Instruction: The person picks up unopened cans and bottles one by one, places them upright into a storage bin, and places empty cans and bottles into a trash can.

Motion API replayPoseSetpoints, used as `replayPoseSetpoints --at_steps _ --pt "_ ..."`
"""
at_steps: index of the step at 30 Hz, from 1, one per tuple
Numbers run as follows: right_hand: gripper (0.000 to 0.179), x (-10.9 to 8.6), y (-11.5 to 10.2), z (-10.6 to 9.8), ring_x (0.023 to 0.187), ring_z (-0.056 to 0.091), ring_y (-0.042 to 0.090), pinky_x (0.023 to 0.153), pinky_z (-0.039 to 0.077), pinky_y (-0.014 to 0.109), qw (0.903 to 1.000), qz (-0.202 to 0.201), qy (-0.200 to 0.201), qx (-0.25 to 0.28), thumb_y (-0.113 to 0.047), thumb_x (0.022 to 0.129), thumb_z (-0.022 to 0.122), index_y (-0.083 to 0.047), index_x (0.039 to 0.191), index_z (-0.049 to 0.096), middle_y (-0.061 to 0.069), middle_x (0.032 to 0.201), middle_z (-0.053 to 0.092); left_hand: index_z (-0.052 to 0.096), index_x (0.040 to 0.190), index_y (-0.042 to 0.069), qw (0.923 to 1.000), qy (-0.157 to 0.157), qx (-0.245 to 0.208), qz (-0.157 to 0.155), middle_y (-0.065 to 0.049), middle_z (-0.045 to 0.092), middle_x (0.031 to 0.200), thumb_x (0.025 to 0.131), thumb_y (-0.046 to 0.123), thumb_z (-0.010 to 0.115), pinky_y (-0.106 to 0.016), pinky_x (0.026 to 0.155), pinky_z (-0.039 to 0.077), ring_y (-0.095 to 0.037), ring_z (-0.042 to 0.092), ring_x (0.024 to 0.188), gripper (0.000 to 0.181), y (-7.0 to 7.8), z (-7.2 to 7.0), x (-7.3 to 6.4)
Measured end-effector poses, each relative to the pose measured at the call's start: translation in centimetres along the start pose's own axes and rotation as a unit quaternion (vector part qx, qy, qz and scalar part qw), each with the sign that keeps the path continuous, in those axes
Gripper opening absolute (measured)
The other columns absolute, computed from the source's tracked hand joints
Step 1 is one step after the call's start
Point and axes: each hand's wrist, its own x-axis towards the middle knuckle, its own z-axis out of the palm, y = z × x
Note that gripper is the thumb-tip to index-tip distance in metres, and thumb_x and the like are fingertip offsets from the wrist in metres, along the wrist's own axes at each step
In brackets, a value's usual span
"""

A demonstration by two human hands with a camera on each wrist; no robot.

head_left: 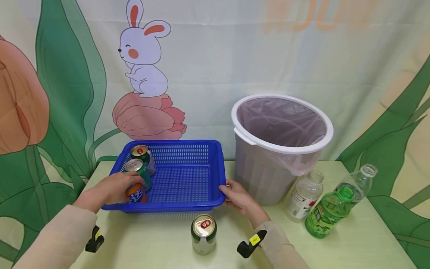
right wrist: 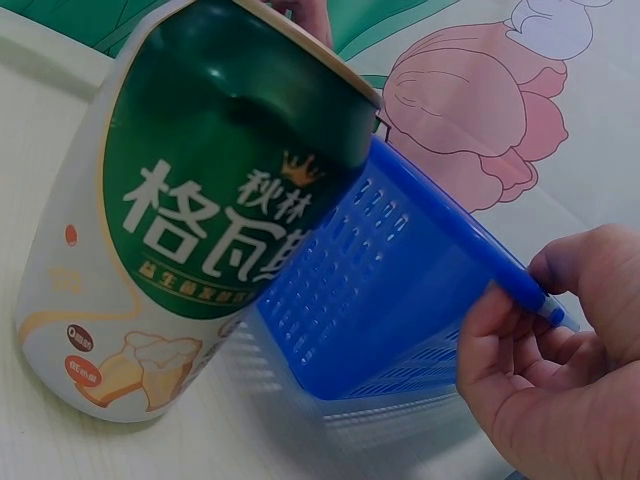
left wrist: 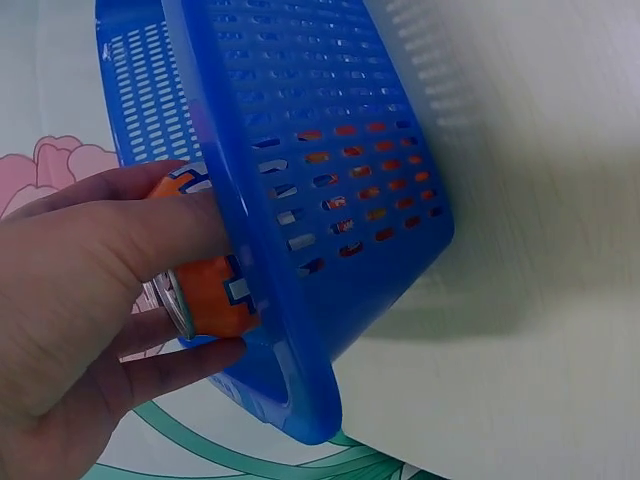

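My left hand (head_left: pixel 121 185) grips an orange soda can (head_left: pixel 136 194) inside the left front corner of a blue plastic basket (head_left: pixel 183 204). In the left wrist view, its fingers curl round the upper part of the orange can (left wrist: pixel 215 297), whose lower part shows through the basket's slots. Behind it in the basket stand a green can (head_left: pixel 143 174) and a green-and-white can (head_left: pixel 150 164). My right hand (head_left: pixel 239 197) pinches the basket's right rim between thumb and fingers, as the right wrist view shows. Another green-and-white can (head_left: pixel 203 235) stands upright on the table in front of the basket.
A grey bin (head_left: pixel 265 175) with a white rim and a clear liner stands right of the basket. To its right are a clear labelled bottle (head_left: pixel 300 198), a green bottle (head_left: pixel 327 215) and another clear bottle (head_left: pixel 359 181). A printed curtain (head_left: pixel 201 74) hangs behind the table.
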Motion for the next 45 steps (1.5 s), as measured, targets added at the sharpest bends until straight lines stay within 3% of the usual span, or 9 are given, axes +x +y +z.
replayPoseSetpoints --at_steps 10,18,29,33,37,45 --pt "0.021 0.0 -0.3 0.1 0.061 0.056 0.010 0.054 0.045 0.022 1.0000 0.002 0.004 -0.005 -0.010 0.094 0.045 0.004 0.109 0.046 0.015 0.090 0.062 0.063 0.108 0.013 0.9999 -0.003 -0.001 -0.013 -0.010 0.057 0.110 0.065 0.007 0.081 -0.052 0.079 0.051 -0.033 0.058 0.094 0.047 0.3 -0.6 0.1" --pt "0.027 0.1 -0.4 0.0 0.062 0.055 0.011 0.054 0.045 0.022 0.9999 0.002 0.004 -0.011 -0.010 0.094 0.045 0.007 0.115 0.044 0.015 0.091 0.062 0.063 0.109 0.008 0.9995 0.027 0.011 -0.014 -0.013 0.058 0.107 0.068 0.013 0.080 -0.049 0.075 0.053 -0.032 0.061 0.091 0.044 0.3 -1.5 0.0" --pt "0.024 0.0 -0.2 0.1 0.061 0.056 0.010 0.054 0.045 0.022 1.0000 0.001 0.002 -0.007 -0.010 0.094 0.045 0.006 0.112 0.045 0.014 0.089 0.062 0.065 0.105 0.007 0.9947 0.088 0.051 0.019 -0.012 0.061 0.103 0.070 0.018 0.078 -0.045 0.070 0.055 -0.033 0.060 0.092 0.039 1.1 -1.9 -0.8" --pt "0.025 -0.1 -0.2 0.1 0.061 0.056 0.011 0.054 0.045 0.022 1.0000 0.001 0.003 -0.009 -0.010 0.094 0.045 0.007 0.113 0.044 0.016 0.090 0.063 0.065 0.103 0.007 0.9921 0.107 0.059 0.027 -0.011 0.061 0.101 0.071 0.017 0.077 -0.044 0.071 0.055 -0.029 0.060 0.091 0.036 1.8 -1.8 -1.0" --pt "0.023 -0.1 -0.2 0.2 0.061 0.056 0.011 0.054 0.045 0.022 0.9999 0.003 0.006 -0.007 -0.010 0.094 0.045 0.006 0.111 0.045 0.017 0.091 0.063 0.064 0.104 0.009 0.9918 0.107 0.062 0.032 -0.010 0.061 0.103 0.071 0.019 0.078 -0.045 0.076 0.054 -0.028 0.059 0.094 0.037 3.1 -1.9 -1.0" --pt "0.022 -0.2 -0.1 0.1 0.061 0.056 0.011 0.054 0.046 0.023 1.0000 0.003 0.005 -0.004 -0.010 0.094 0.045 0.005 0.110 0.046 0.015 0.089 0.064 0.062 0.109 0.011 0.9889 0.103 0.074 0.078 -0.008 0.059 0.107 0.071 0.024 0.078 -0.043 0.081 0.053 -0.027 0.059 0.095 0.043 5.8 -2.0 -0.7"
